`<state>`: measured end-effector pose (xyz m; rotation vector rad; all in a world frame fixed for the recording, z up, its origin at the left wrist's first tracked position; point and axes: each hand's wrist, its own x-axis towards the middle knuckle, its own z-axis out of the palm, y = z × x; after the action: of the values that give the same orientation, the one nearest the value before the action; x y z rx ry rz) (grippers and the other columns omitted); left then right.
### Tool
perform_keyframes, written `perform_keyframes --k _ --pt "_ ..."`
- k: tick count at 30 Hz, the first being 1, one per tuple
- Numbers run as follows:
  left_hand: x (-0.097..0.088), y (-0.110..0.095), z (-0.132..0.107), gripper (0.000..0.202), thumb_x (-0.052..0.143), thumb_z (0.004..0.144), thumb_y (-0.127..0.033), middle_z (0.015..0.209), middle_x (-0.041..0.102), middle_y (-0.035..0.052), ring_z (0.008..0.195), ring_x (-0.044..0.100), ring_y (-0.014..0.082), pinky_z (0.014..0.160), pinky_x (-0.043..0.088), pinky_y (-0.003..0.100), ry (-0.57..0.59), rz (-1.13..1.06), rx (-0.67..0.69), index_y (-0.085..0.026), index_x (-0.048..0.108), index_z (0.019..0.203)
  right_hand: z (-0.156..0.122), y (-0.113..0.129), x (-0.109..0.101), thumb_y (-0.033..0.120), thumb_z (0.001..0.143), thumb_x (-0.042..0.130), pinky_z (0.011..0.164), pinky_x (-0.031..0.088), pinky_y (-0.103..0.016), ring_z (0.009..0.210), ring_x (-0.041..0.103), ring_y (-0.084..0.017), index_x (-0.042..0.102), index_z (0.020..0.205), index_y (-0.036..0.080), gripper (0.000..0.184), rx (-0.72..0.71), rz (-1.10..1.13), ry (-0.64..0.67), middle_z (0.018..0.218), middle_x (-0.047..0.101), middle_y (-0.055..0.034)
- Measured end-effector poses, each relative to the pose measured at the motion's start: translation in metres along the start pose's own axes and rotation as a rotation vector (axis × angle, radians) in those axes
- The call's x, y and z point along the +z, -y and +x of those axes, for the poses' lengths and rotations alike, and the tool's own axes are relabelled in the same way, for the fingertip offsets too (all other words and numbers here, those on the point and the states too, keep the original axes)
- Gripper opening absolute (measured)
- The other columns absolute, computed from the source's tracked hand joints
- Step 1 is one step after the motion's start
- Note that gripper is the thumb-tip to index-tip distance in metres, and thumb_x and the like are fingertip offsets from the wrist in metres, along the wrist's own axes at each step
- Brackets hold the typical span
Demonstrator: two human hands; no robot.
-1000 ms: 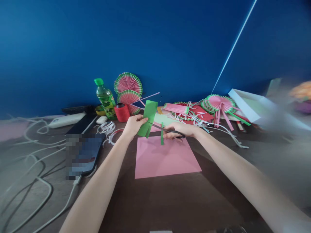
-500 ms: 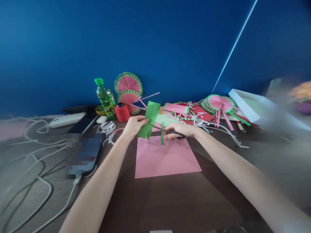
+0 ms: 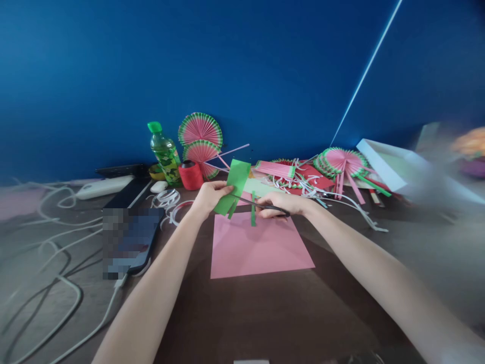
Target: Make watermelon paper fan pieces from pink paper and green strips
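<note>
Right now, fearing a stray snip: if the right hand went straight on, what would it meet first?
Probably the green paper in the left hand; the right hand aims its scissors there.

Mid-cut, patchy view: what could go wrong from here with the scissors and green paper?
1. The scissors in the right hand point at the left hand, whose fingers pinch the green paper near the blades: a nick is possible.
2. The paper hangs in the air, so it may bend and the cut wander.
3. The dangling green strip may tear off unevenly.
</note>
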<state>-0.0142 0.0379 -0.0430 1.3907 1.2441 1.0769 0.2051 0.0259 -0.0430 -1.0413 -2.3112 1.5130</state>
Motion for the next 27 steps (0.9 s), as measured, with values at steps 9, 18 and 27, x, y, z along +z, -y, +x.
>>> perform_keyframes --k 9,18,27 --pt "0.0 0.0 -0.001 0.044 0.077 0.048 -0.048 0.058 0.061 -0.0013 0.049 0.051 0.0094 0.047 0.038 0.021 0.014 0.012 0.02 -0.012 0.065 0.071 0.001 -0.002 0.0 0.03 0.075 0.059 0.032 0.03 -0.016 0.033 0.037 -0.002 0.05 0.07 0.015 0.018 0.026 0.018 0.008 0.053 0.042 0.0086" --pt "-0.007 0.007 0.004 0.029 0.063 0.067 -0.041 0.06 0.059 -0.0011 0.051 0.049 0.0097 0.048 0.036 0.021 -0.11 0.166 0.091 -0.013 0.064 0.075 -0.005 0.004 -0.004 0.027 0.075 0.056 0.033 0.03 -0.016 0.031 0.036 -0.002 0.047 0.064 0.015 0.018 0.064 -0.016 0.022 0.047 0.042 0.0086" --pt "-0.013 0.022 0.007 0.03 0.051 0.071 -0.014 0.094 0.062 0.0099 0.091 0.053 0.0253 0.081 0.04 0.036 -0.239 0.849 0.193 -0.016 0.065 0.097 -0.01 0.006 -0.008 0.024 0.073 0.056 0.031 0.028 -0.017 0.029 0.035 -0.002 0.053 0.072 0.014 0.011 0.141 0.014 0.025 0.049 0.045 0.0087"
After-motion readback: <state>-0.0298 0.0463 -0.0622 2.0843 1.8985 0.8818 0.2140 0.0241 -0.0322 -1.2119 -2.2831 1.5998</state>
